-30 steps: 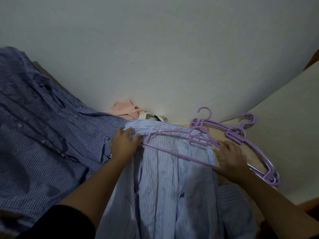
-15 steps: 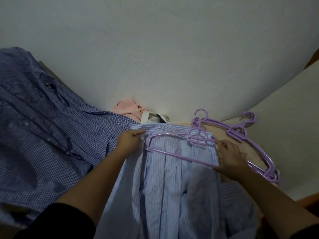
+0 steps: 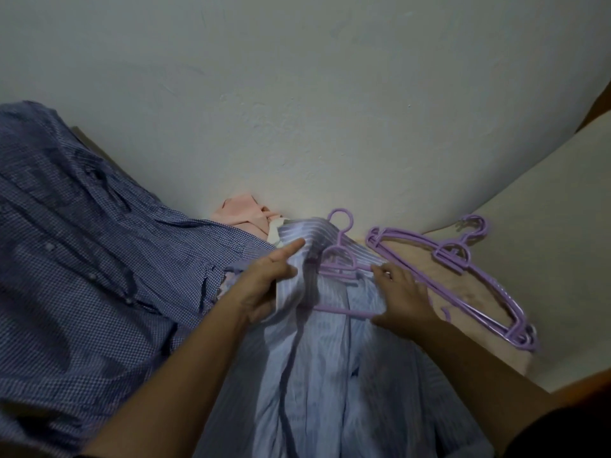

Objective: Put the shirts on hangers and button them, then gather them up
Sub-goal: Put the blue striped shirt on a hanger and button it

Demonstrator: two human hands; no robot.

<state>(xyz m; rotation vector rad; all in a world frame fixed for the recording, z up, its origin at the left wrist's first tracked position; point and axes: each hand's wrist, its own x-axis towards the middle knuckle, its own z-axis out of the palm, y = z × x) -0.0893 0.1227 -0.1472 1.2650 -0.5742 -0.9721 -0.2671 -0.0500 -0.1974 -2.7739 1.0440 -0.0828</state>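
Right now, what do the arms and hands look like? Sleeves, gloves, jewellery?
Both hands are bare, no gloves: left hand, right hand. The forearms are bare too. Dark, black-looking sleeves show only at the bottom edge of the frame, pushed up toward the elbows. No watch or bracelet in view. A small pale glint sits on a right finger; too small to tell whether it is a ring.

Left hand (image 3: 264, 285) gripping, right hand (image 3: 401, 297) curled.
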